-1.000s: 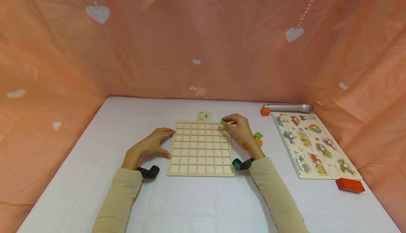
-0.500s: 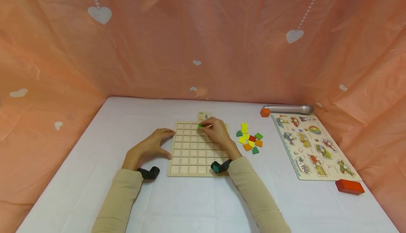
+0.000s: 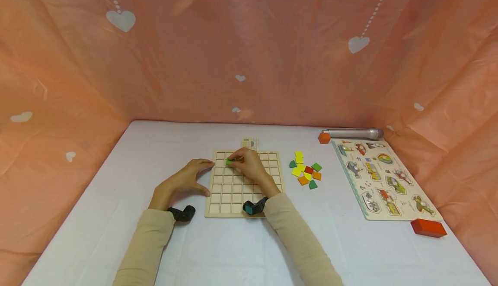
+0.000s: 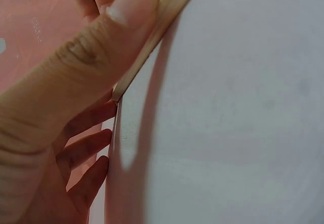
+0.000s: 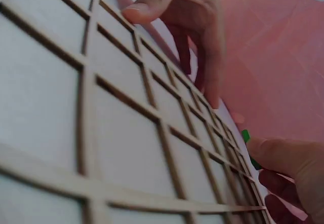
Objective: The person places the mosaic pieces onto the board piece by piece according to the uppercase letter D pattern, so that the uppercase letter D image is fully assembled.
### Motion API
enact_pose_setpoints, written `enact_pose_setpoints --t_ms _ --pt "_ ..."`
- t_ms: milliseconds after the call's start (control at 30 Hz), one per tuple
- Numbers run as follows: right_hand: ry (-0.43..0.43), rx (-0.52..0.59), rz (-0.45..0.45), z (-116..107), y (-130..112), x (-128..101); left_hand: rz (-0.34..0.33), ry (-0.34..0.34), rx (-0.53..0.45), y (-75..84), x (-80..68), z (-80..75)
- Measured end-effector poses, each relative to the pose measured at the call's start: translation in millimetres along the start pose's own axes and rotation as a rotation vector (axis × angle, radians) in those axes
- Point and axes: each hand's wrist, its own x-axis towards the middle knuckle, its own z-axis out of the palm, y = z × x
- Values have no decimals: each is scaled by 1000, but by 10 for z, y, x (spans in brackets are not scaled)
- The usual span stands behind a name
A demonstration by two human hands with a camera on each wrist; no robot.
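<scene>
Leftward across the pale wooden grid board (image 3: 233,191) went the right hand (image 3: 247,165), pinching a small green tile (image 3: 228,161); placing next needs a cell chosen. Left hand (image 3: 183,181), fingers relaxed, steadies the board's edge.

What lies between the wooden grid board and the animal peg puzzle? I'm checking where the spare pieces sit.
A loose cluster of coloured tiles lies on the white table between the grid board and the peg puzzle, seen in the head view.

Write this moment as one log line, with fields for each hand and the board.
left hand: steadies wooden grid board at its left edge | right hand: pinches small green tile over upper-left cells | loose coloured tiles: right of board
</scene>
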Motion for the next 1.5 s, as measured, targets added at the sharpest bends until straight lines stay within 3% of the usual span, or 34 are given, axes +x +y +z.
enact_pose_setpoints --t_ms 433,700,833,967,1200,1500 --pt "74 -79 -62 118 88 8 2 -1 8 -6 12 7" --pt "10 -107 -71 95 86 -3 -13 -9 13 3 2 4" --pt "6 -37 -78 35 80 -20 -29 -13 -1 22 3 0" --pt "65 19 -88 -109 64 -56 -28 -12 1 27 -1 -3" --pt "141 -31 -189 -527 91 -185 -12 3 -1 14 -5 -2" --pt "243 -66 -158 -1147 303 -517 -6 3 -7 17 6 15"
